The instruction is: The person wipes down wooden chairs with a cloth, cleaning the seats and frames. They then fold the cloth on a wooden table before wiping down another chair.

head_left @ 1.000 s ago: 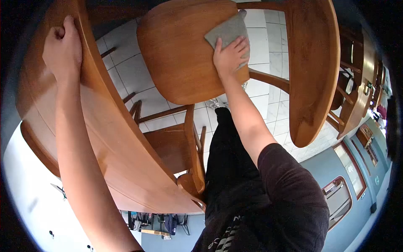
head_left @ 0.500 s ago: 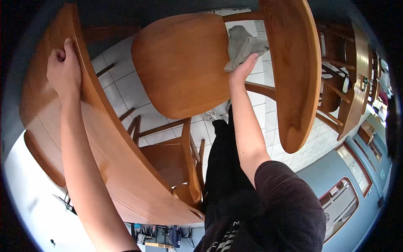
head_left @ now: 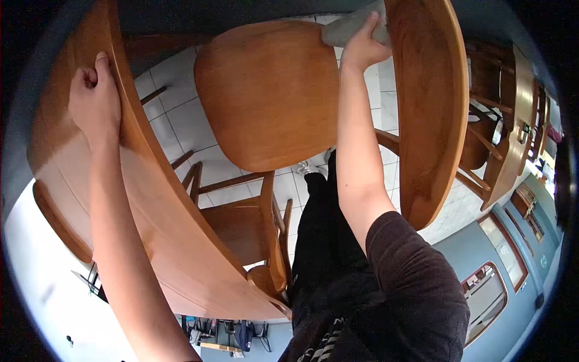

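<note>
My right hand (head_left: 366, 48) holds a grey cloth (head_left: 350, 29) at the far back corner of a wooden chair seat (head_left: 271, 96), close beside the curved wooden backrest (head_left: 428, 108). Its thumb points up and the fingers are partly hidden behind the cloth. On the left, my left hand (head_left: 96, 99) rests on the wooden tabletop (head_left: 139, 205) near its edge. Those fingers are curled in, the thumb lies along the edge, and nothing shows inside them.
A second wooden chair (head_left: 241, 232) is tucked by the table, nearer my body. More wooden chairs (head_left: 485, 136) and another table (head_left: 512, 139) stand to the right. White tiles cover the floor (head_left: 187, 123). A blue wall with a door (head_left: 488, 295) is at lower right.
My right hand has moved up and away with the cloth, from the seat's side to its far corner near the backrest. My left hand stays on the table.
</note>
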`<state>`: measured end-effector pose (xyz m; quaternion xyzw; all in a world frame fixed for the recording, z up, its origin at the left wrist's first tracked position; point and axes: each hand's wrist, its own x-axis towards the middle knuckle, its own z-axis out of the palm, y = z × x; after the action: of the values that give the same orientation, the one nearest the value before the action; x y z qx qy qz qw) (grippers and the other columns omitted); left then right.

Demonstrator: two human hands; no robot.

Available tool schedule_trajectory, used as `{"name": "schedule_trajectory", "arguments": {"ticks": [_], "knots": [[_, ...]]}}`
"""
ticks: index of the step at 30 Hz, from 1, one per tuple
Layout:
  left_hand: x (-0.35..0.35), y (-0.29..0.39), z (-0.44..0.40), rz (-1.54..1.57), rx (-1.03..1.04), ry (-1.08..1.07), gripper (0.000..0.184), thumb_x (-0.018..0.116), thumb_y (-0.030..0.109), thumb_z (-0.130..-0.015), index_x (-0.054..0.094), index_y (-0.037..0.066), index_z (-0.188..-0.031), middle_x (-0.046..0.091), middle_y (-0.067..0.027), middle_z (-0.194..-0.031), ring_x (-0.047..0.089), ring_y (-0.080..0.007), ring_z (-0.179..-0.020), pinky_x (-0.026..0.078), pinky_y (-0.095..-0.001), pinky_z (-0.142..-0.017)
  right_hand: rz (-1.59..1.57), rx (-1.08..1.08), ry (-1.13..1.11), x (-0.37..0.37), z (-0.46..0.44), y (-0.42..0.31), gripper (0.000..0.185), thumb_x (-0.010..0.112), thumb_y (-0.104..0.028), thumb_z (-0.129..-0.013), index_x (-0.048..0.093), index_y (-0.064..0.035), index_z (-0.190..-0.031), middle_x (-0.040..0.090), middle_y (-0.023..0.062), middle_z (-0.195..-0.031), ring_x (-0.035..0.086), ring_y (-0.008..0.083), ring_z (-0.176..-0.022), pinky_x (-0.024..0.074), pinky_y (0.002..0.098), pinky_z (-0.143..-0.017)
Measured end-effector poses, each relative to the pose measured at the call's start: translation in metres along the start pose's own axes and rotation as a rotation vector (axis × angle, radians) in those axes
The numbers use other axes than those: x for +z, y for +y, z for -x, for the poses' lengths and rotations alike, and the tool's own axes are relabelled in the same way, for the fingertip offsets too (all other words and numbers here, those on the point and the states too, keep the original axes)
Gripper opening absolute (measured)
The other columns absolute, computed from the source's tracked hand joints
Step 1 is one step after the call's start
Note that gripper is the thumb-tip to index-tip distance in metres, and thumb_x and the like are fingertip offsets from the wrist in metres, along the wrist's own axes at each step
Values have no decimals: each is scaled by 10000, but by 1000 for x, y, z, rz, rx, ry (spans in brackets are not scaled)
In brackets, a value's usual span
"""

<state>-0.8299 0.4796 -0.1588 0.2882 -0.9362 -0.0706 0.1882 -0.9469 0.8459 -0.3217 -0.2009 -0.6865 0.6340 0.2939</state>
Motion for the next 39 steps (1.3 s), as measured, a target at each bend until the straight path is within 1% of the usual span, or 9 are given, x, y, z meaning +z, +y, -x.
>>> {"name": "schedule_trajectory", "arguments": {"ticks": [4,11,15,20,23,30,32,35,39], "knots": [[-6,2,2,35,-36,-70,526,627,484,-933,546,11,-717,590,-145,-691,557,-258,-682,465,-377,-703,57,8,-398,-13,0,64,867,812,-207,-850,289,129,-1455,477,237,-1415,483,304,-1287,365,380,-1129],[-10,-1,9,35,-24,-36,524,633,468,-938,528,9,-708,559,-131,-660,525,-240,-647,458,-373,-678,-187,190,-306,-27,-16,-28,805,831,-208,-821,385,116,-1409,489,214,-1398,501,290,-1258,395,380,-1107],[-6,5,5,70,-40,-51,509,647,436,-937,524,3,-700,544,-123,-647,510,-217,-638,451,-358,-657,2,188,-36,-13,-13,47,753,818,-161,-819,411,117,-1387,500,212,-1394,514,277,-1249,412,374,-1085],[-7,4,11,87,-51,-59,501,654,421,-937,523,0,-698,537,-120,-641,501,-209,-635,444,-358,-644,44,240,-480,-17,-18,131,725,806,-181,-833,411,124,-1358,506,210,-1385,519,264,-1249,455,356,-1027],[-4,6,8,75,-35,-20,502,653,418,-937,521,-3,-698,532,-122,-637,494,-211,-627,440,-361,-638,3,170,-26,-13,-5,42,749,807,-174,-830,383,133,-1367,504,212,-1388,532,264,-1239,469,350,-1006],[-2,-2,8,43,-50,-66,528,631,500,-933,583,-3,-778,598,-124,-721,546,-229,-688,463,-365,-694,199,91,-149,-8,-2,150,775,807,-210,-848,372,154,-1377,533,209,-1358,560,259,-1197,463,356,-1008],[-1,2,9,111,-36,-9,523,649,450,-935,530,-6,-710,539,-113,-648,496,-214,-638,443,-368,-651,117,160,-480,-14,-5,126,687,778,-192,-882,415,124,-1373,559,218,-1333,567,270,-1175,443,350,-1026],[-4,1,5,113,-63,-43,526,635,451,-941,528,-9,-710,561,-112,-673,528,-236,-668,447,-379,-670,376,43,-283,-29,20,99,543,706,-159,-940,474,88,-1364,602,210,-1297,581,273,-1165,439,348,-1025],[5,-9,3,99,5,-49,526,610,465,-954,542,-7,-731,587,-131,-702,550,-271,-681,454,-399,-683,74,944,-184,-65,113,20,543,647,-282,-990,462,-24,-1430,521,109,-1439,447,225,-1341,313,368,-1138]]}}
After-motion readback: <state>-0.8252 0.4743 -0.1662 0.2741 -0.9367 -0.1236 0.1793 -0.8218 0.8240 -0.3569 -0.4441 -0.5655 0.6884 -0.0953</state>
